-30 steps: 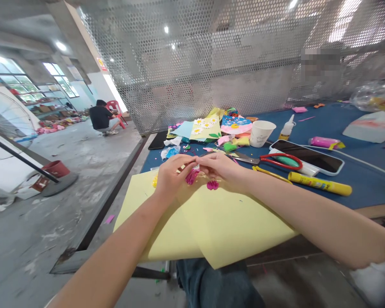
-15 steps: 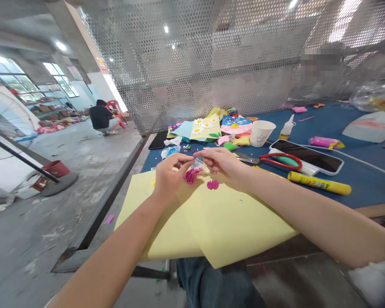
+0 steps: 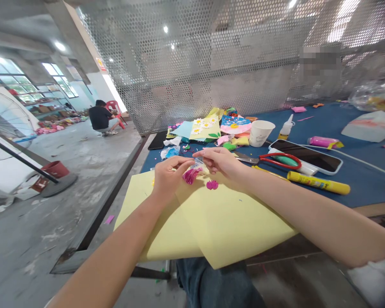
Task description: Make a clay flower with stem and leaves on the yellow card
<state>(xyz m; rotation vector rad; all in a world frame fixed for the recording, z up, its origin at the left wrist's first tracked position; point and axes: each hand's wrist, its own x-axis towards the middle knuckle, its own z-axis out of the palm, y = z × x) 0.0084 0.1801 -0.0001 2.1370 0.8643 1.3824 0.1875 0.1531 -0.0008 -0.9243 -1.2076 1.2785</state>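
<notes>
In the centre of the frame the left hand (image 3: 169, 176) and right hand (image 3: 223, 166) nearly meet, fingers curled, thumbs near forefingers; magenta clay (image 3: 189, 176) sits between them beside clear film (image 3: 199, 162) (whether either hand grips these, I cannot tell); just right, a scalloped magenta piece (image 3: 212, 185) lies on yellow paper (image 3: 240, 226); red-handled scissors (image 3: 262, 158) lie right of centre.

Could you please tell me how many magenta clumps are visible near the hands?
2: one clump beside the left hand, another clump on the yellow paper. More may be hidden.
</notes>
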